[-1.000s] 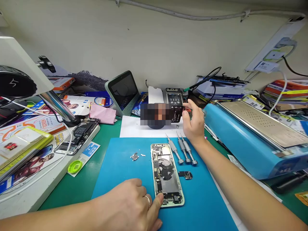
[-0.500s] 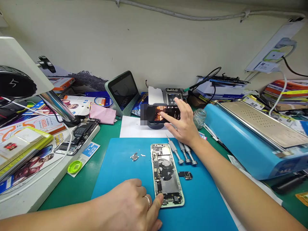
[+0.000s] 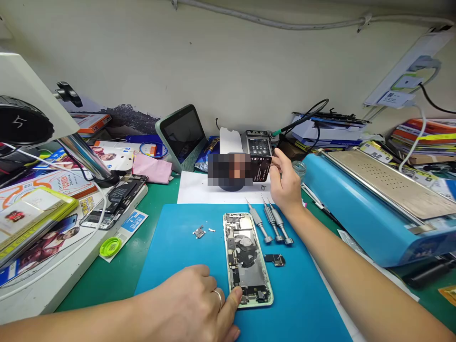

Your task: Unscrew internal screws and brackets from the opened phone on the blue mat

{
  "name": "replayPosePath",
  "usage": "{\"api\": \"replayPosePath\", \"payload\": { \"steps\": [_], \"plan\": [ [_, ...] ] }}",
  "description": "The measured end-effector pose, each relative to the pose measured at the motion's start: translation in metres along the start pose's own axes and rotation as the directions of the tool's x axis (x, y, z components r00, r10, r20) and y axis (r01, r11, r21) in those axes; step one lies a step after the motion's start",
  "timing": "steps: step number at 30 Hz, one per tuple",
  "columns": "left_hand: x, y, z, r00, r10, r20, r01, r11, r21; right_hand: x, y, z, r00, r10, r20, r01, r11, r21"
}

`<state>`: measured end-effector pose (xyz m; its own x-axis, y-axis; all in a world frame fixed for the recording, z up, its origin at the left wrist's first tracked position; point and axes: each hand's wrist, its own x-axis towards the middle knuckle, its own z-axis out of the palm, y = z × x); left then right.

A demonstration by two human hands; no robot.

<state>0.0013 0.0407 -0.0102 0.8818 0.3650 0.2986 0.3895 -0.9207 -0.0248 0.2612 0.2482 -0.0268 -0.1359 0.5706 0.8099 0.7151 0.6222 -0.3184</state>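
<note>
The opened phone (image 3: 249,256), a pale green frame with its inner boards bare, lies on the blue mat (image 3: 178,266). My left hand (image 3: 203,299) is at its lower left corner, fingers curled, with a fingertip pressed on the frame. My right hand (image 3: 287,183) is raised beside the right edge of a propped phone (image 3: 261,168) with a lit screen, part of which is blurred out. Its fingers are partly bent and apart; whether they touch that edge I cannot tell. Several grey screwdrivers (image 3: 276,223) lie below my right hand. A dark circuit board piece (image 3: 276,259) sits right of the opened phone.
Small metal parts (image 3: 199,232) lie left on the mat. A blue machine (image 3: 363,218) with a metal plate stands at right, near a glass jar (image 3: 299,168). Behind are a tablet-like display (image 3: 183,135) and a soldering station (image 3: 259,142). A microscope stand (image 3: 76,156) rises at left.
My right hand has drawn back from the propped phone's screen, moving right and down to its edge. My left hand and the opened phone stay where they were.
</note>
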Motion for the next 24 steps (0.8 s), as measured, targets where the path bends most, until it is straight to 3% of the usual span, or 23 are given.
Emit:
{"api": "replayPosePath", "payload": {
  "steps": [24],
  "plan": [
    [0.0011, -0.0007, -0.0055, 0.999, 0.000, 0.033, 0.000, 1.000, 0.000, 0.0023, -0.0060, -0.0028, 0.997, -0.076, 0.023, 0.077, 0.996, -0.037]
  ]
}}
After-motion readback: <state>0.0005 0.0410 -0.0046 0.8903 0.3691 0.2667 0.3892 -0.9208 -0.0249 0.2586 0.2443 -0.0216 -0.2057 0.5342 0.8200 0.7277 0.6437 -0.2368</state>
